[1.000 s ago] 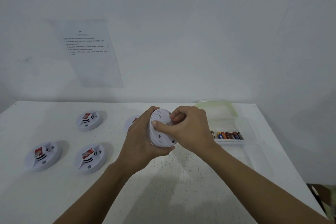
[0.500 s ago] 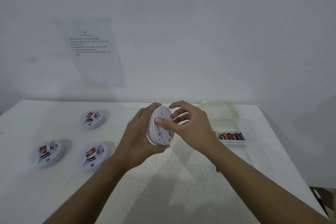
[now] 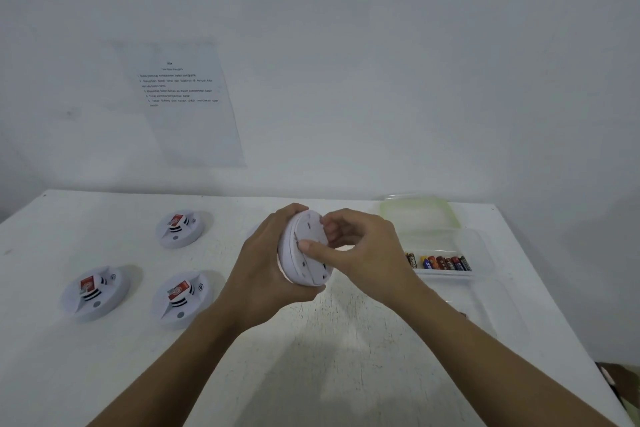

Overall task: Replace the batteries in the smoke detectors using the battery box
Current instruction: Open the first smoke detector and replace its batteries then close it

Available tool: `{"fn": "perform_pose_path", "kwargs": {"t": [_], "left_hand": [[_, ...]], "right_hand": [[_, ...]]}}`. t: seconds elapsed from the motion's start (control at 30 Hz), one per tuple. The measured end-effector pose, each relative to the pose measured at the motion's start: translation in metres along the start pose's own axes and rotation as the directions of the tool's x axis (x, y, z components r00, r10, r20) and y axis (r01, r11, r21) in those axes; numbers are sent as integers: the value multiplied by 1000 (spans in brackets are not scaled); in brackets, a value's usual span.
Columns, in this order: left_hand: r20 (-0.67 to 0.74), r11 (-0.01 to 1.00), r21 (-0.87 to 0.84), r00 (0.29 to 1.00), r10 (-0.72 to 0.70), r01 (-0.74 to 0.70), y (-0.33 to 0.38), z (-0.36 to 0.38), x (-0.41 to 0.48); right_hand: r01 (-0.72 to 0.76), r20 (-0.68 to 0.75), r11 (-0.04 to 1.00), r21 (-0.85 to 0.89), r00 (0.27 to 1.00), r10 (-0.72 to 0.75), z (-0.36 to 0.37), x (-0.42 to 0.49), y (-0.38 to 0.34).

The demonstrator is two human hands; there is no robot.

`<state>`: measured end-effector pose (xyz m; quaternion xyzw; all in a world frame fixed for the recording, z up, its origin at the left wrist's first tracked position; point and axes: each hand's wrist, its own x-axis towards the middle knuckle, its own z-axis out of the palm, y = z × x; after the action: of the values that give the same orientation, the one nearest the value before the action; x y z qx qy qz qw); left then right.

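Gripping a round white smoke detector (image 3: 308, 272) in both hands above the middle of the worktop (image 3: 329, 357), clear of the surface. Tilted up on edge, with the flat back plate turned toward the right. Cradled from the left by the left hand (image 3: 263, 270), palm against the domed side, fingers curled over the top rim and the hand wrapping under the lower rim. Pinched from the other side by the right hand (image 3: 363, 250), with thumb laid across the back plate, forefinger hooked at the upper edge, remaining fingers curled behind. Showing small dark slots and a seam on the back plate; cannot tell whether the plate is loose or seated.

Lying flat toward the left edge of the worktop, three more units, each with a red-and-white block on top: the far smoke detector (image 3: 179, 228) toward the back edge, the leftmost smoke detector (image 3: 95, 293) nearest the left edge, and the near smoke detector (image 3: 181, 298) beside the left forearm. All apart from one another.

Sitting near the right edge, a clear plastic battery box (image 3: 446, 274), open, with a row of cylindrical batteries (image 3: 440, 262) lined up side by side along its near wall, labels orange, blue, red and black. Resting just behind it, a pale lid (image 3: 415, 211) with a green rim. Fixed to the white wall beyond the back edge, a printed sheet (image 3: 187, 97), text too small to read.
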<state>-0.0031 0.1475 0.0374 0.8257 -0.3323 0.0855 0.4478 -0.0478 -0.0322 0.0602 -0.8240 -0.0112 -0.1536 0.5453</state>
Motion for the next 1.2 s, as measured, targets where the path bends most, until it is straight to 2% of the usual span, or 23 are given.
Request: {"fn": "perform_pose_path", "kwargs": {"t": [0.13, 0.33, 0.47, 0.6, 0.67, 0.73, 0.8, 0.9, 1.0, 1.1, 1.2], "left_hand": [[-36, 999, 34, 999, 36, -35, 4, 2, -3], [-109, 999, 5, 993, 48, -48, 4, 6, -6], [-81, 999, 30, 996, 36, -34, 2, 8, -3], [-36, 996, 87, 999, -16, 20, -5, 6, -2], [26, 988, 152, 1000, 0, -3, -4, 3, 1], [-19, 979, 203, 1000, 17, -13, -2, 2, 1], [-48, 981, 194, 998, 38, -28, -1, -1, 2], [19, 984, 180, 1000, 9, -13, 1, -8, 2], [-4, 994, -8, 994, -112, 112, -8, -8, -2], [-45, 990, 0, 989, -144, 144, -9, -14, -11], [31, 924, -243, 954, -298, 297, -7, -23, -17]], "right_hand": [[40, -92, 997, -62, 995, -46, 7, -4, -1], [55, -131, 987, -151, 989, -75, 14, -2, -3], [41, -106, 997, -64, 993, -48, 13, -1, 4], [-119, 17, 990, 69, 993, 119, 6, 2, 3], [-216, 80, 955, 205, 976, 204, 5, 1, 0], [-265, 114, 922, 282, 963, 242, 6, 0, -3], [-300, 121, 891, 342, 954, 274, 6, 0, -3], [-366, 145, 789, 494, 929, 340, 5, 1, 1], [-362, 162, 661, 658, 925, 345, 6, 2, 4], [-342, 193, 541, 769, 930, 314, 11, 1, 8], [-325, 194, 487, 811, 934, 300, 18, -3, 11]]}}
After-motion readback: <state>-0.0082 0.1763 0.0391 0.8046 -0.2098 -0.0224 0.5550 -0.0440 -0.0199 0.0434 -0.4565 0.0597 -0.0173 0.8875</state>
